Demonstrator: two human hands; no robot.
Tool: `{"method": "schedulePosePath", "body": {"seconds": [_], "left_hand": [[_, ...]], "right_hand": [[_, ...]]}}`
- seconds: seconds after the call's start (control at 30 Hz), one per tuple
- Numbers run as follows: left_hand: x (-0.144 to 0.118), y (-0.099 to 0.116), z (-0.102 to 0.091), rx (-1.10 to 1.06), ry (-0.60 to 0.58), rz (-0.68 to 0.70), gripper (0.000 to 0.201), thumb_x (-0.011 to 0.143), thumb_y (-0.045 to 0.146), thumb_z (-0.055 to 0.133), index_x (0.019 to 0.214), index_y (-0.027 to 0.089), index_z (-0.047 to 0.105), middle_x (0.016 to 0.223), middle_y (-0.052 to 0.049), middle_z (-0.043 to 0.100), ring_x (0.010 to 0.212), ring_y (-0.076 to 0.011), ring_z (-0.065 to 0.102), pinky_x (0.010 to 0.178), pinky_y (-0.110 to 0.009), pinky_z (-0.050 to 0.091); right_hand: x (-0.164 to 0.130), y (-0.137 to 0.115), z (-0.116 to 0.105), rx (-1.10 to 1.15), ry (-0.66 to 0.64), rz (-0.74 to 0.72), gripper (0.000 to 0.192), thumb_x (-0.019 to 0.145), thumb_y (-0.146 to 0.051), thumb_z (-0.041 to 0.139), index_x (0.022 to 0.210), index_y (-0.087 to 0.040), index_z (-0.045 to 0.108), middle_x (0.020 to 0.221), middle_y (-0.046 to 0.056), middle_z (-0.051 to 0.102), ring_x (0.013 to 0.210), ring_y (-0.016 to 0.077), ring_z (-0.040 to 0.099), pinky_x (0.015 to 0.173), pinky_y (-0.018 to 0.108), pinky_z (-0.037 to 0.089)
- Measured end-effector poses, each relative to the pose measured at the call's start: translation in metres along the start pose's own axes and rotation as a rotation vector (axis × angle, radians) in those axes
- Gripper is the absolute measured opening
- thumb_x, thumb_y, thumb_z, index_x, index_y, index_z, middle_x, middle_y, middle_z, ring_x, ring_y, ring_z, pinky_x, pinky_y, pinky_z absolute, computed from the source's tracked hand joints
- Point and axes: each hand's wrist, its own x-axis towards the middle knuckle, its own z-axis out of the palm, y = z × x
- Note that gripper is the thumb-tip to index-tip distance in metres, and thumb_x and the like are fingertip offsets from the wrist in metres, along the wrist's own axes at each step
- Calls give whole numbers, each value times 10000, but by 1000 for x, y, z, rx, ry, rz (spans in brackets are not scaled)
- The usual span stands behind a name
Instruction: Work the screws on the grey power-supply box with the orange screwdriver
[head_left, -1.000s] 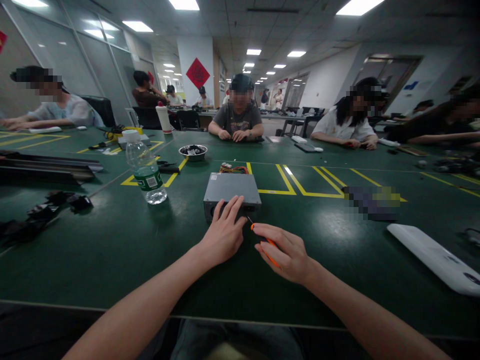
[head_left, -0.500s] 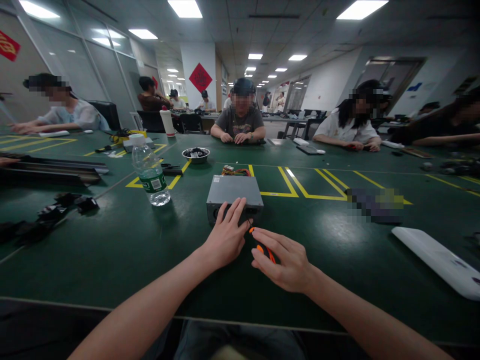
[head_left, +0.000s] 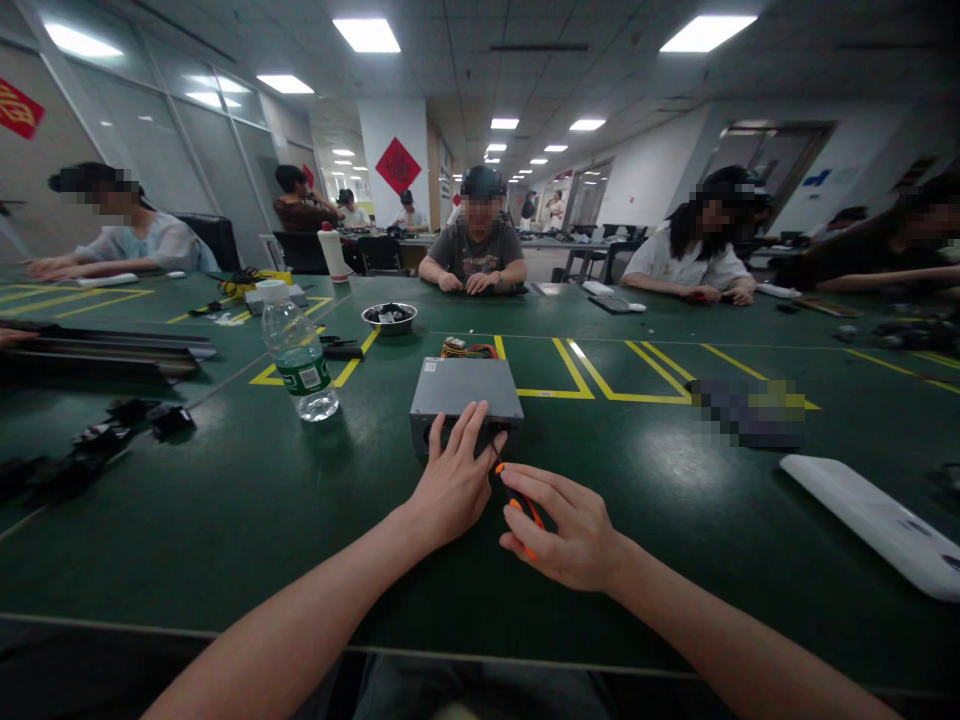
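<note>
A flat grey metal box sits mid-counter, coloured wires at its far end. The left hand rests released, fingers spread on its near face. The right hand grips an orange-handled screwdriver, tip at the box. A clear plastic bottle bears an unreadable green label.

Right hand with orange screwdriver slightly nearer the grey box.
</note>
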Motion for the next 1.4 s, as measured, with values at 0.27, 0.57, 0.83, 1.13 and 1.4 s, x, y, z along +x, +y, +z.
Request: {"method": "schedulePosePath", "body": {"seconds": [0.27,0.57,0.83,1.13,1.4], "left_hand": [[3,2,7,-13,39,-35,508,793,183,474,1294,179,394,1456,-168,156,1356,-296,91,1058,-552,76],[5,4,10,-41,47,-52,484,799,174,471,1280,168,415,1451,-176,161,1361,-306,35,1057,-558,82],[4,4,12,-50,39,-54,529,770,145,491,1290,176,399,1455,-164,156,1362,-303,28,1056,-570,90],[3,3,10,-15,17,-36,538,775,150,482,1303,168,378,1460,-171,142,1365,-291,27,1065,-551,69],[1,3,12,25,-4,-18,544,798,203,479,1325,163,347,1473,-177,102,1365,-292,9,1066,-545,45]], "right_hand": [[-5,0,2,87,-15,7,218,827,-341,484,964,-174,508,1077,155,573,1093,245,529,770,361,531],[-4,0,2,101,-36,9,211,824,-288,479,992,-162,486,1077,170,551,1103,255,516,786,374,526],[-4,-1,1,104,-34,27,204,813,-265,488,988,-159,489,1067,165,557,1095,245,523,798,371,524],[-3,0,-1,95,-21,25,225,783,-230,493,989,-140,502,1083,177,572,1089,255,532,775,375,533],[-1,-3,0,-40,24,-49,264,719,-168,649,966,-194,559,984,100,643,985,214,592,730,290,541]]}}
